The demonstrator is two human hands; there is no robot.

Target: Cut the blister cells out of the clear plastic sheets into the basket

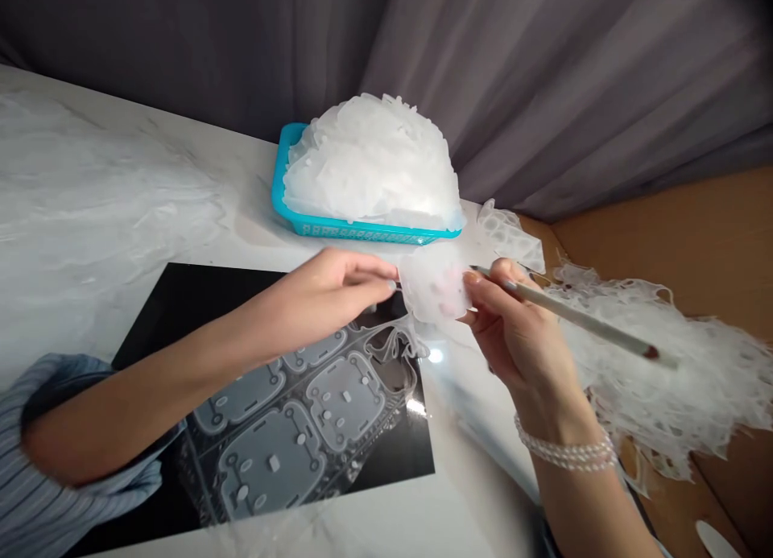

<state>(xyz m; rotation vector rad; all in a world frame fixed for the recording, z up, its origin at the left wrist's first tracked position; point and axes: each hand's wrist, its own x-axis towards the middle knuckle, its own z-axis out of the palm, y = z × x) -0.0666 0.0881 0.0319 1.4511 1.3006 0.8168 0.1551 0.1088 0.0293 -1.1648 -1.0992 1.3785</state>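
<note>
My right hand (522, 324) is closed, with a slim pale pen-like tool (595, 323) lying across the fingers. Its thumb and fingertips also grip the right edge of a small frosted plastic piece (433, 286). My left hand (344, 280) reaches to that piece's left edge, thumb and forefinger pinched there. Thin clear trimmings (395, 339) hang or lie just below. Under my left forearm is a clear plastic sheet (347, 397) bearing several rounded frosted shapes with slots and small holes. It rests on a black mat (402, 453).
A blue basket (368, 233) heaped with frosted plastic pieces (374, 163) stands at the back. To the right lies a large pile of stringy clear offcuts (670, 365). Clear sheets (90, 212) cover the table's left side. A grey curtain (483, 83) hangs behind.
</note>
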